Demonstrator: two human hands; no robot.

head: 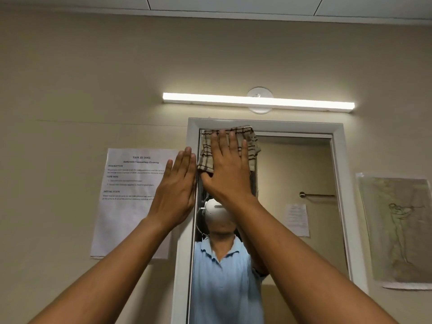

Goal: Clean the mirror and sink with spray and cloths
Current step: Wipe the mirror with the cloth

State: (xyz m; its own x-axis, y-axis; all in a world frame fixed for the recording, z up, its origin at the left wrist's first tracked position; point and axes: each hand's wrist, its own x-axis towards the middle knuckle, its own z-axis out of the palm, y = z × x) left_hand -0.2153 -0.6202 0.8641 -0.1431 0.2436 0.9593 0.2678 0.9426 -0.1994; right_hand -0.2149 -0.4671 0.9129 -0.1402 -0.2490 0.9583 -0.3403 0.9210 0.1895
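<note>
Because the glass needs pressure, the right hand (228, 164) lies flat, fingers spread, pressing one checked cloth (208, 148) on the top left corner of the mirror (292, 164). The left hand (178, 188), flat and empty, leans on the frame (192, 136), probably for support. Around are one lamp (258, 101) and two papers on the wall; sink and spray are not in view.

— What holds everything up here?
— A beige wall (70, 78). A white-framed mirror (304, 164) hangs on it.
— And beside that?
— A printed sheet (131, 206) taped to its left, a pale drawing (397, 230) to its right, a lit light bar (258, 102) above.
</note>
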